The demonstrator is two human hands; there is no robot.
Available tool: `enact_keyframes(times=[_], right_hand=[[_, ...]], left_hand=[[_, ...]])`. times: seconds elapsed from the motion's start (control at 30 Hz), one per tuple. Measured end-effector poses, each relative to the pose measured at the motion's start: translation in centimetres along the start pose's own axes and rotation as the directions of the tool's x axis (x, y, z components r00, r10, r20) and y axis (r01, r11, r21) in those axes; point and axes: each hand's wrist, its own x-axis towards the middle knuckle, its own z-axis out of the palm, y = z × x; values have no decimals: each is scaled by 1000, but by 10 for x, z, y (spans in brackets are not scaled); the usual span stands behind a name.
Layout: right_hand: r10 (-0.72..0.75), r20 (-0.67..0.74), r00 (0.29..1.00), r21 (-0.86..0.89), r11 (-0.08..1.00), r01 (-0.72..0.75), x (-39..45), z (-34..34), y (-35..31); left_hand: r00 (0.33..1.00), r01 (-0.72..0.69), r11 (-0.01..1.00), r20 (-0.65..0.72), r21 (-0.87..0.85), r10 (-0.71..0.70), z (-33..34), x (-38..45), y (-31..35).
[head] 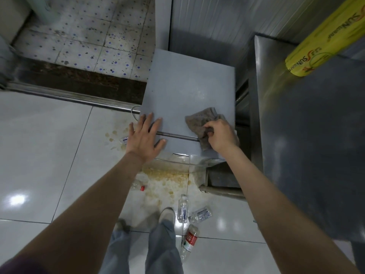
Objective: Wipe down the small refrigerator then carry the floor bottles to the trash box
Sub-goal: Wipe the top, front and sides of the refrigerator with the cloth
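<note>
The small grey refrigerator (183,89) stands below me, seen from above. My left hand (145,137) lies flat with spread fingers on its front left corner. My right hand (221,135) grips a brown-grey rag (201,121) pressed on the top near the front right edge. Empty plastic bottles lie on the floor by my feet: a clear one (182,209), a crushed one (200,213) beside it, and a red-labelled one (190,241). Another bottle with a red cap (138,185) lies partly under my left forearm, and one more (124,139) shows left of the fridge.
Yellowish spill stains (167,180) spread over the white floor tiles in front of the fridge. A stainless steel counter (308,123) stands to the right with a yellow roll (320,40) on it. A metal door threshold (65,95) leads to a dirty speckled tile floor (88,36).
</note>
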Motion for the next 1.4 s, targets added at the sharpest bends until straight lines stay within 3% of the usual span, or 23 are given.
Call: enact_keyframes(times=[0.2,0.37,0.7,0.87,1.1,1.27,1.4], right_hand=[[62,-31,998,16,998,-62,-37,20,-16],[112,-87,990,82,991,-105,-69,43,-38],[137,-253,958,127,986,-108,-108,89,-63],[89,-314,945,130,990,-50,-111,105,-64],[-54,-470,881,109,987,119,-104,131,-63],[-120,-526,842,65,981,181,-96,156,-76],[-223,-602,767,20,956,294,-88,172,-87]], left_hand=[[996,-71,997,50,44,69,-1,-10,-16],[990,-141,988,8,68,141,7,-38,-39],[996,-92,994,-20,-53,91,30,-72,-79],[999,-34,996,9,-82,35,48,-74,-93],[998,58,957,-11,-286,-64,69,-47,-90],[996,14,938,-74,-346,-42,88,-38,-101],[991,-25,937,-135,-350,-25,108,-34,-115]])
